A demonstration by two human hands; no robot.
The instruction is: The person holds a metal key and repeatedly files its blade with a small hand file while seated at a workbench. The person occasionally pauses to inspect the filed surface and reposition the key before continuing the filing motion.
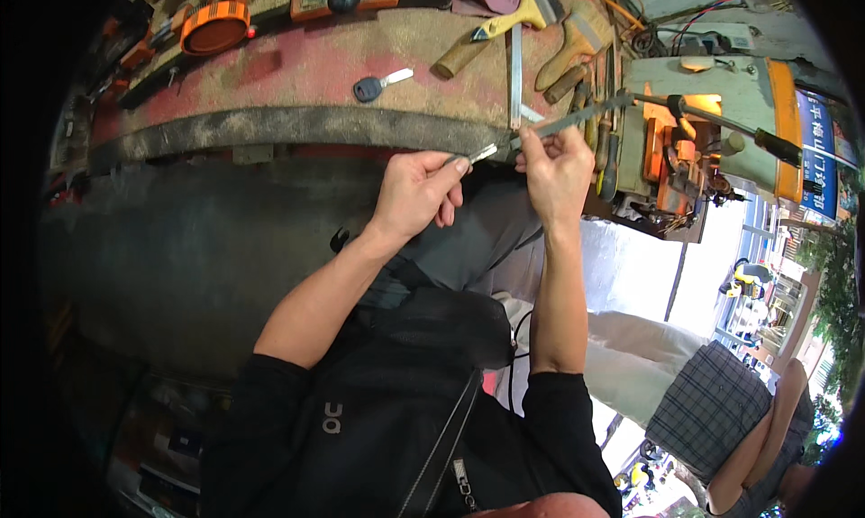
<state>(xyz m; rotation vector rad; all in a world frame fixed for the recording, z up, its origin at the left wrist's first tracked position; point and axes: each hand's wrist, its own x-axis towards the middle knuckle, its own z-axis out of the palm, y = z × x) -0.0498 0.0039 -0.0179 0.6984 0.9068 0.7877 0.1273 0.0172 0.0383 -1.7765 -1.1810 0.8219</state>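
Observation:
My left hand (419, 192) pinches a small key, its silver blade (485, 152) pointing right past the bench's front edge. Most of the key's head is hidden by my thumb and fingers. Just to the right, my right hand (556, 176) grips a long, narrow, dark flat file (586, 114) near its lower end. The file slants up and to the right, and its near tip lies close to the key blade. Another key (368, 88) with a dark head rests on the worn workbench (297, 72) beyond my left hand.
A yellow-handled brush (518, 15), a wooden-handled brush (572, 49) and a silver metal strip (515, 77) lie at the back right. Several handled tools stand along the bench's right side beside a key-cutting machine (676, 158). A person in plaid shorts (712, 401) sits at lower right.

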